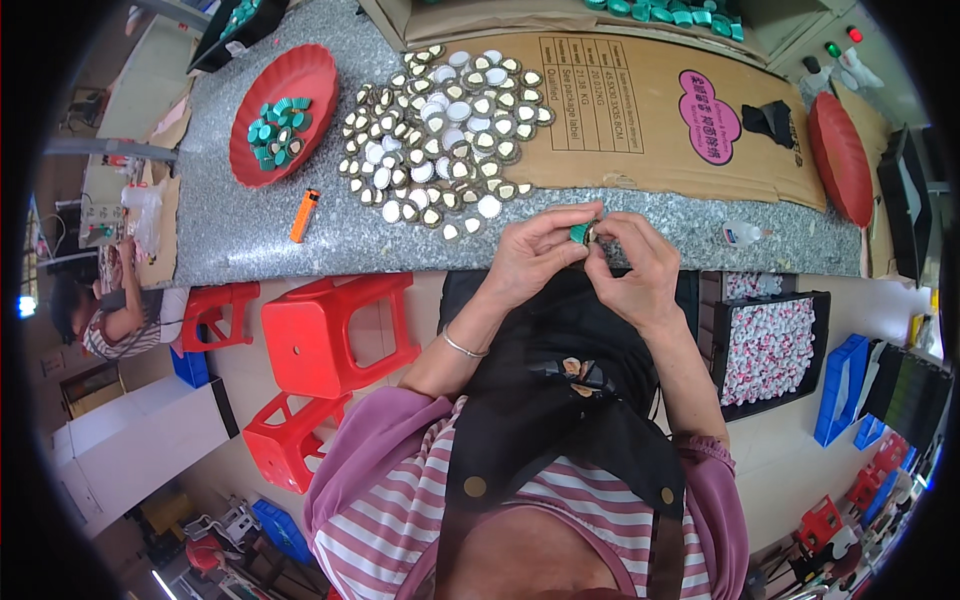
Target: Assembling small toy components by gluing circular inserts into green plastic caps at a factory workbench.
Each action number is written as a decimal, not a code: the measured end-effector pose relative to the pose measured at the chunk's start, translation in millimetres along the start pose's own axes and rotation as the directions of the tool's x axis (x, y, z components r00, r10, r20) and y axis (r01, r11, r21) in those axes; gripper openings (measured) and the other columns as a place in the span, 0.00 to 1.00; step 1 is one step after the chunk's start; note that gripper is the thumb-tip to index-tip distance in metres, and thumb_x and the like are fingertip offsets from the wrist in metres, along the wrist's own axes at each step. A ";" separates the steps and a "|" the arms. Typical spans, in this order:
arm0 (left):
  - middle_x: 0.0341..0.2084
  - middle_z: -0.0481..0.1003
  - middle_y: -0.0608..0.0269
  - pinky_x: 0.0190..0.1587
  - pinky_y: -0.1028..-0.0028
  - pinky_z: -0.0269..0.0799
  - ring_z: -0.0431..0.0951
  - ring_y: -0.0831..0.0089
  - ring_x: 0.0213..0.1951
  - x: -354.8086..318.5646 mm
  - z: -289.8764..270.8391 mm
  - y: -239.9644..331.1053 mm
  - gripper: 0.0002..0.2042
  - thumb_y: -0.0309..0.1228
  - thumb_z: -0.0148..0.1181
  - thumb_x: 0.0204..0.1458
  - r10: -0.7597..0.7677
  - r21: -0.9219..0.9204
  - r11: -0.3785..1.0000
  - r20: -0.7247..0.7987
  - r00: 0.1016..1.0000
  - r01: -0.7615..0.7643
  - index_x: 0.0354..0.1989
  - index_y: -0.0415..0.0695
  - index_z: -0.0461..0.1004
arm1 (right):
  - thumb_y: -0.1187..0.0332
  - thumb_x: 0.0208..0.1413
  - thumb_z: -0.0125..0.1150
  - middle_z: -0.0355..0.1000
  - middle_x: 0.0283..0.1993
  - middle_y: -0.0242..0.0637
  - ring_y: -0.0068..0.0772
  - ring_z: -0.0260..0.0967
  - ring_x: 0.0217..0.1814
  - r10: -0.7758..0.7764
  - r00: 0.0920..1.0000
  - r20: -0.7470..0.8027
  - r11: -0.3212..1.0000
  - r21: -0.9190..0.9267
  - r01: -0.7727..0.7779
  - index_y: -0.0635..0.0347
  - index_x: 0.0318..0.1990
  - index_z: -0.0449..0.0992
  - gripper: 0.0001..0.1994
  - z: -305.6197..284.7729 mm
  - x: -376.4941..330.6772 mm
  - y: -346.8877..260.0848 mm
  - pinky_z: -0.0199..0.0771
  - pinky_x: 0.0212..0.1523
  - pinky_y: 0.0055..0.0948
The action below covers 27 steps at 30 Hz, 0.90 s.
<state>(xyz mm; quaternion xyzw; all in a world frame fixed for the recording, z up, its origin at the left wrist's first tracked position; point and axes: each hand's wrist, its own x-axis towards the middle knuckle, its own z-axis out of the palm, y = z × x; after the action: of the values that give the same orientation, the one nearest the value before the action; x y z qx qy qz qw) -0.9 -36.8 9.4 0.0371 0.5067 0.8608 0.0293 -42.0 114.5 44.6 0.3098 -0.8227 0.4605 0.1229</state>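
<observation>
My left hand (532, 258) pinches a small green fluted cap (579, 233) between thumb and fingers, over the near edge of the counter. Close against it, my right hand (643, 268) has its thumb and forefinger closed on a small dark-edged round piece (592, 233). The fingertips partly cover both pieces, and whether one sits inside the other I cannot tell. Beyond my hands lies a spread of small dark-rimmed discs (440, 150) with pale middles, some plain white. To the left, a red scalloped dish (250, 150) contains green fluted caps (268, 130).
A flattened cardboard sheet (690, 175) covers the counter's (340, 245) far right, with a second red dish (838, 160) past it. An orange lighter (304, 216) and a small clear bottle (742, 234) lie near the front edge. Red stools (310, 345) stand at left; a black crate (765, 350) is at right.
</observation>
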 end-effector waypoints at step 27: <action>0.51 0.67 0.54 0.53 0.73 0.68 0.69 0.69 0.52 3.2 -5.1 -6.7 0.17 0.13 0.52 0.48 -0.015 -0.107 0.994 0.058 0.998 0.021 0.48 0.37 0.69 | 0.82 0.32 0.60 0.70 0.30 0.36 0.36 0.71 0.29 -0.193 0.981 -0.005 0.981 0.002 0.193 0.61 0.29 0.72 0.12 -1.2 0.7 9.3 0.72 0.28 0.28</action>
<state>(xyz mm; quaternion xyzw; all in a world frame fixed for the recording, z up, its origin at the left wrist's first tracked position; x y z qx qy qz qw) -4.4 -37.7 1.2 0.0553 0.4587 0.8853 0.0533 -48.4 118.7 39.2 0.3871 -0.7878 0.4484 0.1686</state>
